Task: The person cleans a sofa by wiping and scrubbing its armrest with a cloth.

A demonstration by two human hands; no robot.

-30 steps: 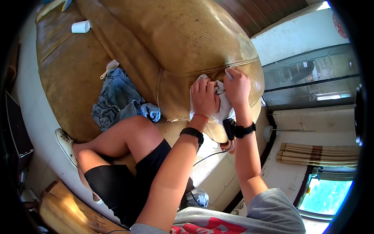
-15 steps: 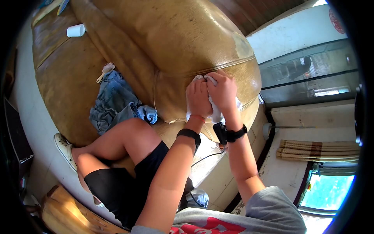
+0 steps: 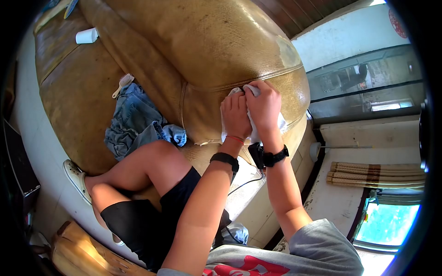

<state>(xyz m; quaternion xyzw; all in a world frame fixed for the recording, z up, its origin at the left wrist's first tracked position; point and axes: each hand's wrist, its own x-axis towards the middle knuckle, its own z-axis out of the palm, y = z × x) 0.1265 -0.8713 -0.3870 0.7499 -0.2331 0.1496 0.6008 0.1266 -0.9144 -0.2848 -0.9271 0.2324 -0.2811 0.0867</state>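
Observation:
A whitish cloth [image 3: 253, 133] lies bunched against the brown leather sofa [image 3: 202, 50], beneath both hands. My left hand [image 3: 235, 114] presses its left part, fingers closed on the fabric. Right beside it, my right hand [image 3: 265, 105] grips the cloth, with a fold sticking out near the thumb. The two hands touch or nearly touch, just below the sofa's stitched seam. Black straps circle both wrists, and the right one carries a small black device [image 3: 256, 155] with a cable.
Blue denim clothing [image 3: 136, 120] lies on the sofa beside my bent knee, with a hairbrush [image 3: 123, 85] at its upper end. A white cup [image 3: 87, 36] rests on its side farther up. A wooden piece of furniture [image 3: 87, 250] stands at lower left. Curtains [image 3: 375, 175] hang at right.
My right hand has moved left, closer to my left hand, and its grip on the cloth has shifted. The cloth is bunched between them. The view has shifted slightly.

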